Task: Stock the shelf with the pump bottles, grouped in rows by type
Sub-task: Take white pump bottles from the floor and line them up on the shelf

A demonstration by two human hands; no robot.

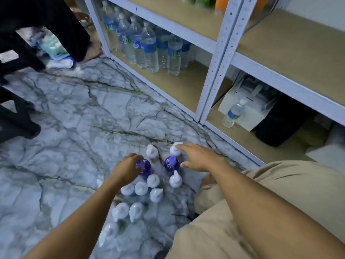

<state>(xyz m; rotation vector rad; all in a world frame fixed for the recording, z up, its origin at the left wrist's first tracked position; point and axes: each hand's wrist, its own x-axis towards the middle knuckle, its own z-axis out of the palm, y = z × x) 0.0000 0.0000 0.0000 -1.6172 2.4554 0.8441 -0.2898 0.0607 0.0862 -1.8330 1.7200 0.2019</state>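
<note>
Purple pump bottle (144, 168), left hand (127, 169) gripping

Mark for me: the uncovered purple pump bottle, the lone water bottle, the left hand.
Purple pump bottle (172, 163), head view: body below pump.
Clear plastic water bottle (233, 114), head view: blue label.
Left hand (127, 170), head view: back of hand.

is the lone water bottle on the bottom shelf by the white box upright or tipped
Tipped. The water bottle stands on the bottom shelf but slants, its cap end resting against the white box behind it.

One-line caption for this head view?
Left hand grips a purple pump bottle on the floor; right hand reaches open beside another.
</note>
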